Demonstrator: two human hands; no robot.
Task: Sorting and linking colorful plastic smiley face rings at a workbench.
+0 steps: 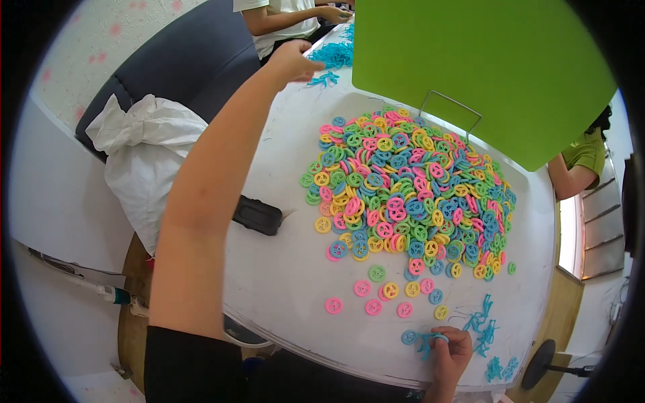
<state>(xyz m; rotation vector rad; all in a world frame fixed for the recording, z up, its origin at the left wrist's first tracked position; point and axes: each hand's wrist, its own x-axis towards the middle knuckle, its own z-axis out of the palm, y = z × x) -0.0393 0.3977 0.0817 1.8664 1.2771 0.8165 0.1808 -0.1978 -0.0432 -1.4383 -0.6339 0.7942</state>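
My left arm reaches to the far left side of the table, where my left hand [294, 64] is beside a heap of thin blue plastic pieces [332, 56]. Its thumb and fingers look apart, and no held thing shows. A few loose blue pieces [324, 80] lie just below its fingertips. Near the front edge, my right hand [451, 352] pinches a small blue spoked wheel [440, 338]. A blue plastic piece [424, 344] sits against that wheel, with another blue wheel [408, 337] at its left end; whether they are joined I cannot tell.
A big heap of pink, yellow, green and blue wheels [410, 188] covers the table's middle. More blue pieces [484, 329] lie right of my right hand. A green board [470, 67] stands behind the heap. A black device [257, 216] rests at left; two people sit around the table.
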